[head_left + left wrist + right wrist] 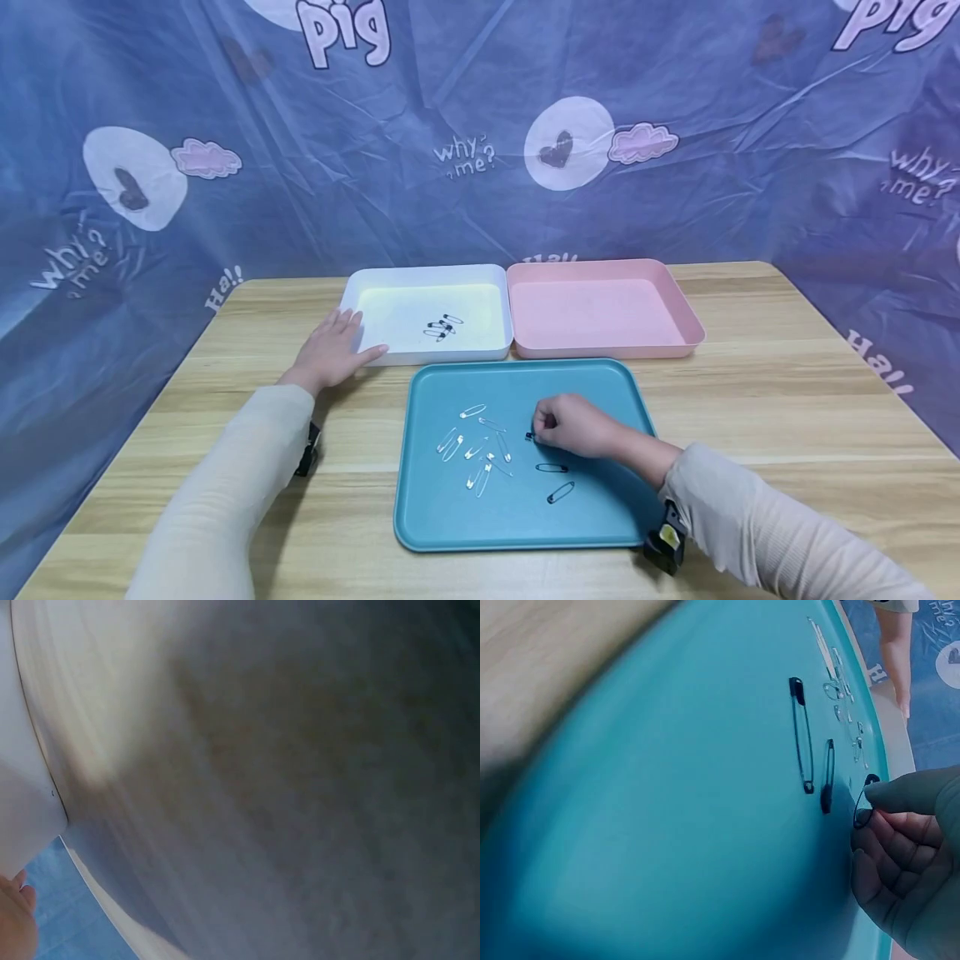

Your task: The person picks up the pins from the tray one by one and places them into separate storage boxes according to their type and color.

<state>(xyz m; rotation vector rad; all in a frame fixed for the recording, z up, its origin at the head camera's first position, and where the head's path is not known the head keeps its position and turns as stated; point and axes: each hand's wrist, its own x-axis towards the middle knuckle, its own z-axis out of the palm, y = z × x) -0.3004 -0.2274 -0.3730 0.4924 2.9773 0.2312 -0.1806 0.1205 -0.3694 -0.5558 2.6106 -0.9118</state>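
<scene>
Wooden table point(795, 392), white tray point(393, 304), pink tray point(592, 308), teal tray point(585, 380)

Left fingers point(343, 321) spread, right fingers point(866, 877) curled

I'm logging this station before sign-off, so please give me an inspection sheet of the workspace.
Surface: wood-grain table, bearing a teal tray in front of a white tray and a pink tray set side by side.
Job's things: silver safety pins loosely scattered on the teal tray, two black safety pins lying near them; more black pins bunched in the white tray.
Clutter: nothing seen.
Grippers: left hand spread at the white tray's near left corner; right hand pinches a black pin over the teal tray.
Cables: nothing seen.
Surroundings: blue printed cloth behind the table and along both sides.
</scene>
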